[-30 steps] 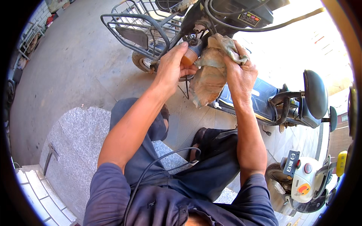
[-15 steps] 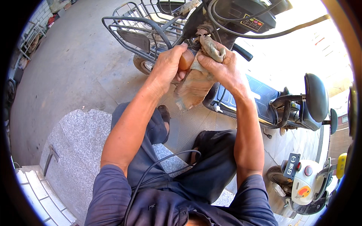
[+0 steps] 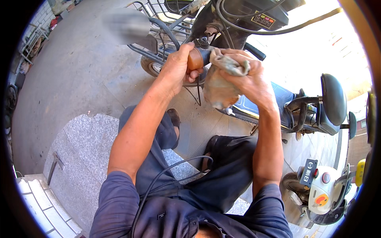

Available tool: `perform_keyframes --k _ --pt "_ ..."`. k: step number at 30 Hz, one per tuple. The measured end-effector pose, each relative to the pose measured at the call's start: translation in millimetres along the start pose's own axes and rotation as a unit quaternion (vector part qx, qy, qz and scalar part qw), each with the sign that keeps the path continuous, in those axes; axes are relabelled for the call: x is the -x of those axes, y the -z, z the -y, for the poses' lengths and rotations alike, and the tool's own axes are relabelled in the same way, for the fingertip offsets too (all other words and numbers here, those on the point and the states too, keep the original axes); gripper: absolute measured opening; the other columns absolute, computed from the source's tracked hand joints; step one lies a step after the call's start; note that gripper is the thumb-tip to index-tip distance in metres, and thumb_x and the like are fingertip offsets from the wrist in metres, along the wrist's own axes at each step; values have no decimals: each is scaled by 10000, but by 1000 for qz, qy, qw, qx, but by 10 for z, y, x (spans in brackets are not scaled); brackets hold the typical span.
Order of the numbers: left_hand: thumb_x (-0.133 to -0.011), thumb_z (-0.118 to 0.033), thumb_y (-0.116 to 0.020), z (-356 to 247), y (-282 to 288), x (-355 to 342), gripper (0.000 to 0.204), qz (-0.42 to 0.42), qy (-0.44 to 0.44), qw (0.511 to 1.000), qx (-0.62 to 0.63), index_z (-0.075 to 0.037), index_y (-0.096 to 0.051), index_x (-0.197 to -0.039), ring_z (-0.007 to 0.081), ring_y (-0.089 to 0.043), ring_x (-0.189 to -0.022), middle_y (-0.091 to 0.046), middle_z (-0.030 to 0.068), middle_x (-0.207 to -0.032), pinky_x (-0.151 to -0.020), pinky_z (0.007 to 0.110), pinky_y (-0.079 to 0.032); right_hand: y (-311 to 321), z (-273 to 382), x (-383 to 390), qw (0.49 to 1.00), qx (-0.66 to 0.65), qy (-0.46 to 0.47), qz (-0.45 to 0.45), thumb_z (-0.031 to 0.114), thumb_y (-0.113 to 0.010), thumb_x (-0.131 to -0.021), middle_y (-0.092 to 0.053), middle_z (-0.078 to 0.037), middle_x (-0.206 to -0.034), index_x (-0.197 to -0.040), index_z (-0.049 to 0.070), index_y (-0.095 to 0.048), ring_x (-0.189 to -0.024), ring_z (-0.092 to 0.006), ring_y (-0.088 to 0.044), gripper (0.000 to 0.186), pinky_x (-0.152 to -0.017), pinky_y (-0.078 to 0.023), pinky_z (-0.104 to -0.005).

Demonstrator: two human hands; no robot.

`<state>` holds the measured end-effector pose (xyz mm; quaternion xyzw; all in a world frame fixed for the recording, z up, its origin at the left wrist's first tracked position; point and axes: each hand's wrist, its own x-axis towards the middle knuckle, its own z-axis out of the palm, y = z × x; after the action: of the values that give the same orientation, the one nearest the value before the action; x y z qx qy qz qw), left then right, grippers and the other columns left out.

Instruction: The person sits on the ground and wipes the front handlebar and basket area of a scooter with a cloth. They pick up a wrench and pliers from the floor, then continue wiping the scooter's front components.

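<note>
My left hand [image 3: 176, 69] is closed round a rounded orange-brown piece with a dark collar [image 3: 195, 59]; its exact kind I cannot make out. A crumpled, stained greyish-beige rag [image 3: 223, 88] hangs from my right hand [image 3: 248, 75], whose fingers grip it beside the dark end of that piece. Both hands are in front of the steering column of a dark electric scooter [image 3: 210, 23]. Below the left fingers a thin black cable [image 3: 198, 89] dangles.
The scooter's wire basket [image 3: 160, 29] and front wheel [image 3: 150, 66] stand at upper left, its seat [image 3: 332, 99] at right. A white scooter [image 3: 323, 192] is parked at lower right. A granite slab [image 3: 85, 146] lies left of my legs, and a black cable [image 3: 158, 174] crosses my lap.
My right hand and the rag have shifted right, baring the dark collar beside the orange-brown piece. A blurred grey patch now covers part of the basket.
</note>
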<state>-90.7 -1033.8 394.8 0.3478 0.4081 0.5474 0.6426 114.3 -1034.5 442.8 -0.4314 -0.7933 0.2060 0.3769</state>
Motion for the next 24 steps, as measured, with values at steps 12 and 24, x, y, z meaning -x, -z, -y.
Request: perform_keyframes --k 12,24 --pt "-972 -541 -521 24 -15 -35 493 -13 17 1000 -7 -50 -564 -976 124 -478 -508 -602 126 -737 -455 256 -340 -138 74 -53 998 39 33 -45 156 -735 -854 -733 -156 -1093 -1135 29 -731 -951 -258 -728 308 -885 -549 -349" --pt "-998 -668 -417 286 0 274 742 -86 -14 992 -96 41 -609 -1107 117 -588 -556 -667 99 -759 -505 249 -454 -9 4 124 978 -43 -85 -184 239 -760 -815 -738 -191 -994 -1170 -19 -640 -912 -224 -713 455 -831 -547 -346"
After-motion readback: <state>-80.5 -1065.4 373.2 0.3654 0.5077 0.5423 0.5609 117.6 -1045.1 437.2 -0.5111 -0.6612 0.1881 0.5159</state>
